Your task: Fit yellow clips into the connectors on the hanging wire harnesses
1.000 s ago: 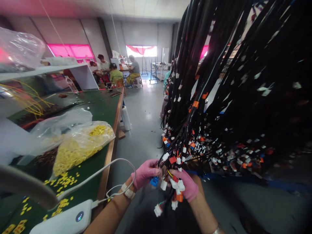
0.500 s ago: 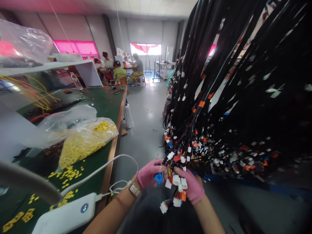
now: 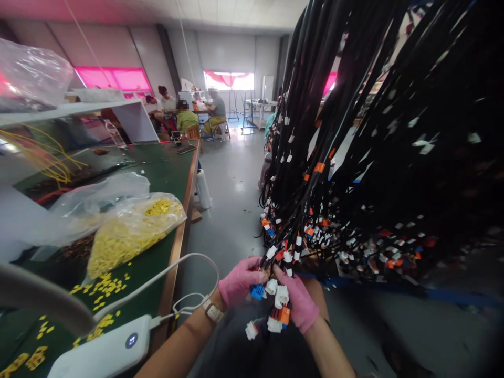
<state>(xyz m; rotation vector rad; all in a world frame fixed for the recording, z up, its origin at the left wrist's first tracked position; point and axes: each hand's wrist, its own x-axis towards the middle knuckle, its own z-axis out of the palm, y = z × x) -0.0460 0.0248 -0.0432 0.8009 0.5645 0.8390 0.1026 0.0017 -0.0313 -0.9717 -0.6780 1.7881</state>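
Off the table's right edge (image 3: 178,239), gloved left hand (image 3: 240,284) and right hand (image 3: 301,303), nearly closed, grip a connector-tipped wiring harness (image 3: 300,216)

Over on the green desk (image 3: 166,167) I see a clear bag (image 3: 128,239) of yellow pieces lying near the edge, with more loose yellow bits (image 3: 105,285) scattered just beside it. Nearer, a white power bank (image 3: 102,353) shows a lit display. Farther back, thin yellow wires (image 3: 43,149) trail near a white shelf unit (image 3: 144,125), which carries a plastic bag (image 3: 33,81). A pale roll (image 3: 203,190) stands beside the desk. Across the room, a person in grey (image 3: 218,109) sits on a stool (image 3: 224,132), near another in green (image 3: 187,121), and pink cloth covers one window (image 3: 112,79).
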